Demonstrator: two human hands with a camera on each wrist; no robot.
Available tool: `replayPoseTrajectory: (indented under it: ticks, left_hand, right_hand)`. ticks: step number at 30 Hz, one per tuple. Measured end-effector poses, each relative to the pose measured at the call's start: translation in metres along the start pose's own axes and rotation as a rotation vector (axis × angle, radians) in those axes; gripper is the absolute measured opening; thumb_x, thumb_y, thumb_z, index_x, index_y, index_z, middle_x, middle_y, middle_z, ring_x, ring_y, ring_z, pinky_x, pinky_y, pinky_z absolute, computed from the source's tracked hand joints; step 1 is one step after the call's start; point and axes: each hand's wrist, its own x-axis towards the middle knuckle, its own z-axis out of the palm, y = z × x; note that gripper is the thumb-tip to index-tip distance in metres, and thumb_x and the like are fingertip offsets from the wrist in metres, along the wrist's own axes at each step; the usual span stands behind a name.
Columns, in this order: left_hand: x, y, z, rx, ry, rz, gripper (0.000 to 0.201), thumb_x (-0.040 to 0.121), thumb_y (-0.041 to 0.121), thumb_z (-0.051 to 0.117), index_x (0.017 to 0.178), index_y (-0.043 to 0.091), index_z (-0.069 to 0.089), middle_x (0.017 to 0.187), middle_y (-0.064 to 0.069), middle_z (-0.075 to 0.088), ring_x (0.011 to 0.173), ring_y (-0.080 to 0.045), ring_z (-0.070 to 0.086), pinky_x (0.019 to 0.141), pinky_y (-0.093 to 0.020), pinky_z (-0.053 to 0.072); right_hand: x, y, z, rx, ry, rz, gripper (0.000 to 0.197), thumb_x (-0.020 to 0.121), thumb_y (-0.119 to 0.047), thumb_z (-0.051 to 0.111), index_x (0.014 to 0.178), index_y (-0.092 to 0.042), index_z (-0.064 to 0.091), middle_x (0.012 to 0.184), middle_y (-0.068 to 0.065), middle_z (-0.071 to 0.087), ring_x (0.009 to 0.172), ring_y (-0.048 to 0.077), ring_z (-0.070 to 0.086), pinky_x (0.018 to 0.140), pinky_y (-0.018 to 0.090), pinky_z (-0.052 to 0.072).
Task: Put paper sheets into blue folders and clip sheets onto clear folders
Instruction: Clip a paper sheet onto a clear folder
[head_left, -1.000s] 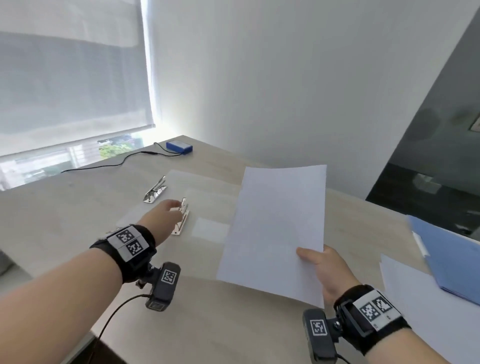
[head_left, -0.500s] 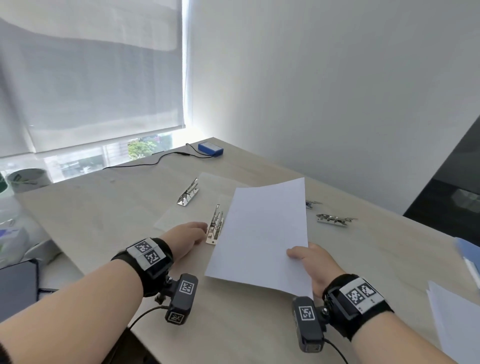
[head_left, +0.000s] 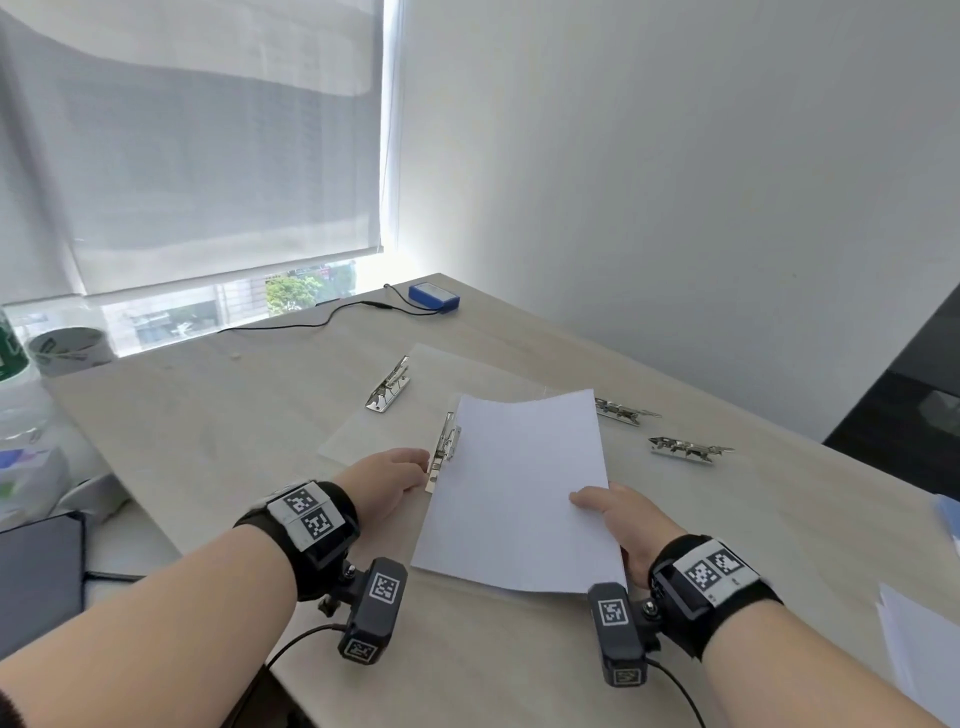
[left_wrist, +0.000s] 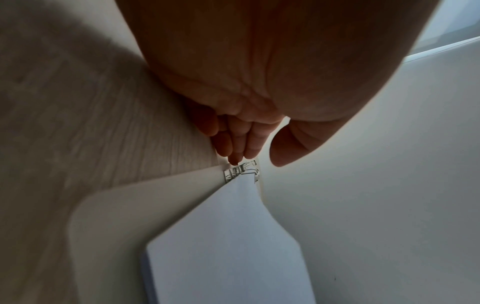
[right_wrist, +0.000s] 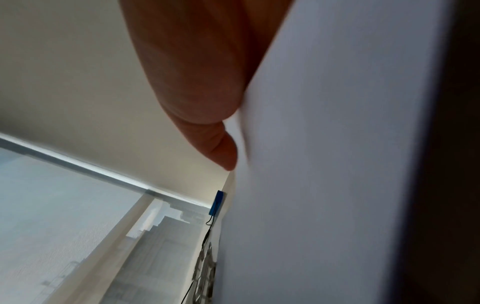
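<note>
A white paper sheet (head_left: 519, 488) lies slightly curled over a clear folder (head_left: 353, 439) on the wooden table. Its left edge meets the folder's metal clip (head_left: 445, 452). My right hand (head_left: 597, 506) pinches the sheet's near right edge, thumb on top, with the fingers hidden beneath. My left hand (head_left: 415, 465) sits at the near end of the clip. In the left wrist view its fingertips (left_wrist: 237, 158) touch the clip (left_wrist: 241, 169), the thumb stands apart, and the sheet (left_wrist: 228, 236) runs up to the clip. The right wrist view shows my thumb (right_wrist: 223, 152) pressed on the sheet (right_wrist: 324, 164).
A second clip (head_left: 388, 385) sits on another clear folder farther back. Two more clips (head_left: 626, 410) (head_left: 685, 448) lie to the right. A blue box (head_left: 434, 298) with a cable is at the far edge. Loose sheets (head_left: 919, 649) and a blue folder (head_left: 948, 514) are at the right border.
My right hand has lowered the sheet and slid it left until its edge reached the clip. My left hand stayed at the clip. My head turned left.
</note>
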Motion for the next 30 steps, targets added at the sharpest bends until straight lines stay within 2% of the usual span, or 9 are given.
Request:
replayPoseTrajectory:
  ticks: [3, 5, 8, 12, 16, 21, 23, 28, 30]
  left_hand:
    - [0.003, -0.002, 0.001, -0.030, 0.011, -0.003, 0.065, 0.064, 0.025, 0.053, 0.128, 0.023, 0.062, 0.125, 0.000, 0.066, 0.110, -0.020, 0.062, 0.103, -0.038, 0.048]
    - [0.007, -0.004, 0.002, -0.055, 0.009, 0.000, 0.054, 0.073, 0.021, 0.058, 0.128, 0.022, 0.062, 0.125, -0.002, 0.066, 0.100, -0.018, 0.062, 0.095, -0.033, 0.050]
    - [0.013, -0.007, 0.002, -0.075, 0.007, 0.006, 0.032, 0.089, 0.009, 0.054, 0.116, 0.023, 0.065, 0.119, -0.004, 0.067, 0.082, -0.016, 0.058, 0.080, -0.028, 0.048]
    - [0.016, -0.009, 0.003, -0.069, 0.024, 0.012, 0.037, 0.084, 0.015, 0.059, 0.119, 0.022, 0.066, 0.118, -0.001, 0.068, 0.080, -0.015, 0.057, 0.079, -0.026, 0.047]
    - [0.019, -0.010, 0.004, -0.054, 0.041, 0.017, 0.035, 0.090, 0.010, 0.055, 0.121, 0.023, 0.066, 0.107, -0.002, 0.067, 0.064, -0.010, 0.051, 0.062, -0.023, 0.043]
    - [0.021, -0.009, 0.002, -0.019, 0.025, 0.009, 0.030, 0.087, 0.014, 0.057, 0.112, 0.027, 0.065, 0.110, -0.002, 0.067, 0.082, -0.018, 0.055, 0.082, -0.030, 0.046]
    - [0.022, -0.010, 0.001, -0.021, 0.030, -0.007, 0.036, 0.083, 0.017, 0.059, 0.117, 0.026, 0.067, 0.114, -0.002, 0.069, 0.086, -0.018, 0.057, 0.086, -0.032, 0.048]
    - [0.024, -0.004, -0.001, -0.040, 0.043, -0.066, 0.030, 0.088, 0.014, 0.056, 0.112, 0.023, 0.070, 0.091, -0.005, 0.062, 0.079, -0.022, 0.051, 0.066, -0.027, 0.040]
    - [0.027, 0.003, -0.005, 0.001, 0.033, -0.109, 0.028, 0.087, 0.018, 0.056, 0.111, 0.024, 0.069, 0.098, -0.005, 0.067, 0.084, -0.022, 0.057, 0.062, -0.026, 0.041]
  right_hand:
    - [-0.001, 0.001, -0.009, -0.010, 0.000, 0.026, 0.027, 0.096, -0.027, 0.059, 0.113, -0.006, 0.065, 0.101, 0.021, 0.075, 0.088, 0.043, 0.071, 0.071, 0.046, 0.057]
    - [-0.001, 0.001, -0.017, -0.060, 0.025, 0.017, 0.026, 0.097, -0.026, 0.055, 0.111, -0.006, 0.064, 0.092, 0.019, 0.072, 0.075, 0.035, 0.067, 0.062, 0.038, 0.056]
    - [0.001, 0.003, -0.026, -0.136, 0.066, -0.021, 0.021, 0.095, -0.017, 0.054, 0.111, -0.008, 0.062, 0.085, 0.021, 0.071, 0.064, 0.031, 0.068, 0.063, 0.040, 0.059]
    - [0.003, 0.007, -0.030, -0.200, 0.083, -0.040, 0.030, 0.092, -0.011, 0.056, 0.121, -0.018, 0.057, 0.081, 0.013, 0.069, 0.057, 0.023, 0.063, 0.059, 0.033, 0.054]
    - [0.003, 0.008, -0.032, -0.213, 0.061, -0.042, 0.034, 0.091, -0.006, 0.055, 0.122, -0.017, 0.061, 0.081, 0.012, 0.069, 0.049, 0.017, 0.060, 0.049, 0.027, 0.051]
    - [0.004, 0.010, -0.033, -0.193, 0.046, -0.054, 0.037, 0.091, -0.005, 0.057, 0.126, -0.016, 0.060, 0.074, 0.011, 0.068, 0.046, 0.016, 0.059, 0.044, 0.024, 0.048]
    - [0.004, 0.010, -0.033, -0.191, 0.041, -0.067, 0.037, 0.091, -0.004, 0.058, 0.126, -0.016, 0.061, 0.072, 0.010, 0.068, 0.046, 0.015, 0.059, 0.043, 0.024, 0.047]
    - [0.004, 0.012, -0.033, -0.179, 0.044, -0.089, 0.034, 0.091, -0.003, 0.057, 0.123, -0.015, 0.062, 0.069, 0.008, 0.066, 0.044, 0.014, 0.056, 0.040, 0.022, 0.045]
    - [0.004, 0.014, -0.033, -0.177, 0.053, -0.103, 0.033, 0.092, -0.004, 0.057, 0.122, -0.015, 0.063, 0.068, 0.009, 0.065, 0.044, 0.014, 0.056, 0.039, 0.021, 0.044]
